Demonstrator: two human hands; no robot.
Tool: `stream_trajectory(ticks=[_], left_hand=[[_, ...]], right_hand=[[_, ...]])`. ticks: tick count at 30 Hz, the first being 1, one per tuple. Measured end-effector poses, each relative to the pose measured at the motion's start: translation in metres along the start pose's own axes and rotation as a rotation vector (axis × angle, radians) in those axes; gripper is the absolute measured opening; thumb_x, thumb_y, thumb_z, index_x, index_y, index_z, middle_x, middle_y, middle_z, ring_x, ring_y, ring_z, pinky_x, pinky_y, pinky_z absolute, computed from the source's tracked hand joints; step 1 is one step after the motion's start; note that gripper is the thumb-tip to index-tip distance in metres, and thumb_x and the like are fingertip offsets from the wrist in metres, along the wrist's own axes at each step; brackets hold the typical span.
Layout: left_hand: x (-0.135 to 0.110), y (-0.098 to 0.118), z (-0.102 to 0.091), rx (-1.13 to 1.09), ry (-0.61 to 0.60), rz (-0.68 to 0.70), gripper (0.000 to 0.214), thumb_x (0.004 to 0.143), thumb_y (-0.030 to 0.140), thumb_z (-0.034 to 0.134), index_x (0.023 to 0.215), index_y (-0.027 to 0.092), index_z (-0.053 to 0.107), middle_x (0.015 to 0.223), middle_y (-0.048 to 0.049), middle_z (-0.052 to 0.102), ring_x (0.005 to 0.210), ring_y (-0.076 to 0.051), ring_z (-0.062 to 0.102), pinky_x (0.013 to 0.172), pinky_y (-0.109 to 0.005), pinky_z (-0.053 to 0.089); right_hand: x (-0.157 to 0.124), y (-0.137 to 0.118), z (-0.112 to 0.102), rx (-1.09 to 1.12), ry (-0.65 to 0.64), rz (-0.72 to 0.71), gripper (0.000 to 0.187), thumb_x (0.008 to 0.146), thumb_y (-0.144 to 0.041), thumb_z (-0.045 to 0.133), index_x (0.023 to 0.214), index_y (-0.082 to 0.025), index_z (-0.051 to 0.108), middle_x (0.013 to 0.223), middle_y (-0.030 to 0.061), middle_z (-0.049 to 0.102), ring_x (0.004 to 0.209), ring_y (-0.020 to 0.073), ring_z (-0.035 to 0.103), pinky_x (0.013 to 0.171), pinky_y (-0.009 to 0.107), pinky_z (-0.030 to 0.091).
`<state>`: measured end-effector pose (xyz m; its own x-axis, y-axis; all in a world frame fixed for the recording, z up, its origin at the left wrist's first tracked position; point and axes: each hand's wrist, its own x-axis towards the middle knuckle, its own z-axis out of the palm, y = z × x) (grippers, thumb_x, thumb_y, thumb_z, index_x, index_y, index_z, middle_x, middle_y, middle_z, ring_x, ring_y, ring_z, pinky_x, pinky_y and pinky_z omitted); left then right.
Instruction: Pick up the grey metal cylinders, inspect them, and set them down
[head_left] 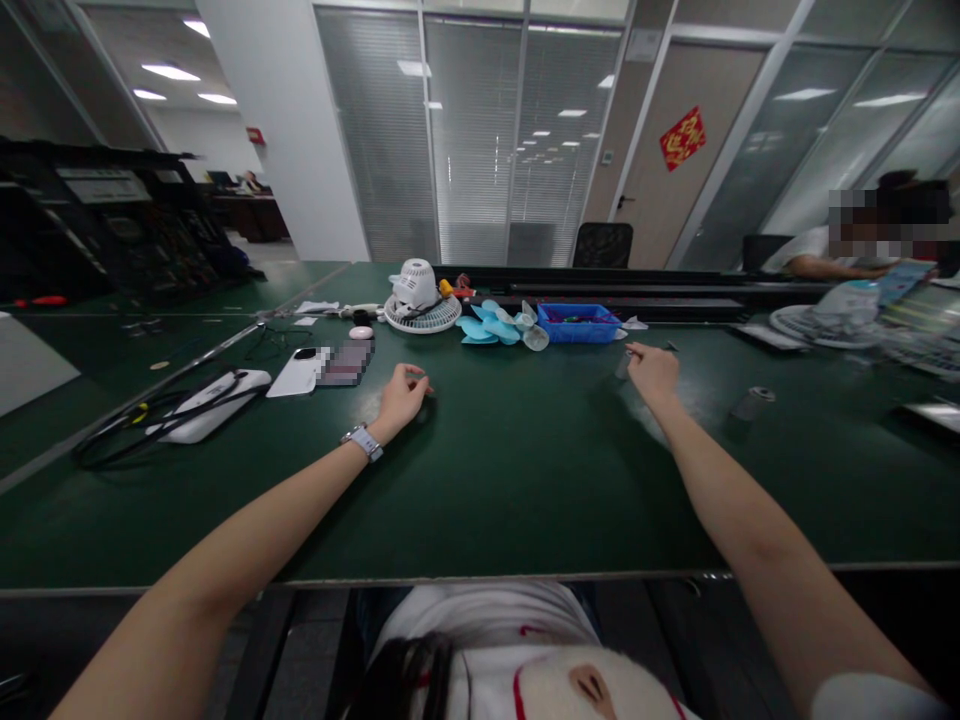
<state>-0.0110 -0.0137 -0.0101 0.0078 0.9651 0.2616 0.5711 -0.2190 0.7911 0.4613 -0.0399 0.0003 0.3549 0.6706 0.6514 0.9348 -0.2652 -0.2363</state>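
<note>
Looks like early days: white fan grille (pixel 420 300) and blue blades (pixel 499 325) lying apart at the far side of the mat (pixel 525 470), beside a blue bin (pixel 577 322). Left hand (pixel 403 393) loosely curled, nothing seen in it. Right hand (pixel 654 368) fingertips drawn together, can't tell if pinching anything

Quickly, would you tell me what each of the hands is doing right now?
Left hand: loosely curled on the green table; any hold cannot be told.
Right hand: fingertips drawn together; contents cannot be told.
</note>
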Motion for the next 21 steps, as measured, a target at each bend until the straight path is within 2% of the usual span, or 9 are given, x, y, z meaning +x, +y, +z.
stream_trajectory(ticks=[9, 17, 19, 21], left_hand=[[-0.001, 0.003, -0.001, 0.009, 0.001, -0.005, 0.022, 0.084, 0.031, 0.053, 0.104, 0.022, 0.05, 0.081, -0.0017, 0.074, 0.08, -0.021, 0.07, 0.075, -0.031, 0.047], [0.0, 0.001, 0.0, 0.011, 0.002, -0.02, 0.023, 0.084, 0.031, 0.053, 0.105, 0.022, 0.049, 0.083, -0.002, 0.074, 0.082, -0.021, 0.07, 0.076, -0.032, 0.047], [-0.001, 0.001, 0.0, 0.0, 0.009, -0.028, 0.022, 0.083, 0.031, 0.053, 0.104, 0.023, 0.049, 0.082, -0.0018, 0.074, 0.082, -0.021, 0.07, 0.077, -0.032, 0.047], [-0.001, 0.002, 0.0, -0.026, 0.021, -0.033, 0.022, 0.082, 0.03, 0.054, 0.103, 0.022, 0.049, 0.081, -0.0018, 0.074, 0.082, -0.021, 0.071, 0.077, -0.032, 0.048]], right_hand=[[-0.003, -0.004, -0.001, -0.045, 0.006, -0.023, 0.039, 0.085, -0.02, 0.047, 0.113, -0.012, 0.073, 0.112, 0.0155, 0.071, 0.093, 0.0283, 0.068, 0.083, 0.04, 0.051], [-0.007, -0.006, -0.001, -0.007, 0.018, 0.03, 0.039, 0.083, -0.027, 0.049, 0.111, -0.013, 0.074, 0.099, 0.0153, 0.074, 0.087, 0.0287, 0.068, 0.08, 0.039, 0.05], [-0.009, -0.006, 0.001, 0.035, 0.046, 0.06, 0.042, 0.085, -0.03, 0.048, 0.118, -0.015, 0.07, 0.1, 0.0146, 0.073, 0.089, 0.0284, 0.067, 0.082, 0.039, 0.049], [-0.011, -0.003, 0.007, 0.102, 0.062, 0.045, 0.05, 0.088, -0.035, 0.047, 0.132, -0.013, 0.058, 0.111, 0.017, 0.069, 0.094, 0.0286, 0.066, 0.085, 0.041, 0.049]])
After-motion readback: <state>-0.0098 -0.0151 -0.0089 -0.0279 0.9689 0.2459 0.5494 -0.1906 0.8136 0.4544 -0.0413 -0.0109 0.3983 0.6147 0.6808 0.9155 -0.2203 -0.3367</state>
